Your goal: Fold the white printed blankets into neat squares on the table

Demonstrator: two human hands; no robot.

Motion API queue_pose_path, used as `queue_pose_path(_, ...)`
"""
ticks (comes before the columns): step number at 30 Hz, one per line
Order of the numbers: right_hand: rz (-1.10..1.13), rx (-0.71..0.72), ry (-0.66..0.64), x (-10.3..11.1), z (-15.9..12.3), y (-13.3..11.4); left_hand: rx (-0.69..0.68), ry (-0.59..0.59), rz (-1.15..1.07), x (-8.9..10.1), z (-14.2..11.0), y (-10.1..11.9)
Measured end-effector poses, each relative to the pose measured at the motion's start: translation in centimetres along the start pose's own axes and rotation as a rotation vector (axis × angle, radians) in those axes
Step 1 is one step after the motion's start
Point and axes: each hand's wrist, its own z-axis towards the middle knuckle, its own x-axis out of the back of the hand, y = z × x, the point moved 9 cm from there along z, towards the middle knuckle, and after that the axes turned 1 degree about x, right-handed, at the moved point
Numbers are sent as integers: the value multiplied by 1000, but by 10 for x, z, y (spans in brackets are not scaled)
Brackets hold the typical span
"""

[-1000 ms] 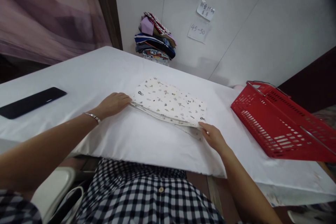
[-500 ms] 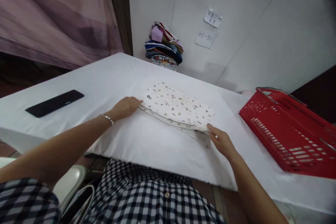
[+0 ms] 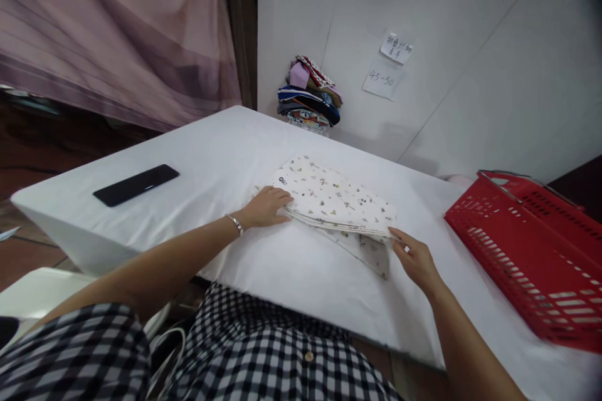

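Observation:
A folded white cloth with small printed figures lies on the white table in front of me. My left hand, with a bracelet at the wrist, rests at the cloth's left end, fingers stretched out on its edge. My right hand is at the cloth's right near corner, fingertips touching the edge of the folded layers, fingers apart. A loose lower layer of the cloth sticks out toward me beside my right hand.
A red plastic basket stands on the table's right side. A black phone lies at the left. A pile of folded coloured fabrics sits against the back wall under two paper notes. A curtain hangs at left.
The view has swung left, so everything sits further right in the picture. Both hands stay at the cloth's two ends; the right hand has slipped slightly toward me and more of the lower layer shows.

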Motion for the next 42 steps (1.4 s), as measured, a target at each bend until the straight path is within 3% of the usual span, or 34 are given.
queue_pose_path(4, 34, -16, 27, 7, 8, -1, 35, 33, -52, -8, 11, 7)
queue_pose_path(8, 90, -58, 39, 11, 13, 0, 85, 53, -38, -11, 16, 0)
queue_pose_path(17, 384, -223, -42, 5, 25, 17, 318, 23, 34, 1, 13, -66)
queue_pose_path(24, 562, -280, -127, -2, 30, 18, 415, -69, -25, 8, 11, -85)
queue_pose_path(29, 547, -330, -219, -12, 23, 21, 404, -96, -53, 1, 10, -91)
queue_pose_path(35, 383, -273, -322, -21, 9, 17, 331, -48, -27, -4, 10, -98)
queue_pose_path(39, 279, -222, -380, -23, 13, 18, 370, -83, -32, 4, 22, -102)
queue_pose_path(42, 245, -186, -397, -14, 35, 21, 416, -137, -12, 21, 46, -106)
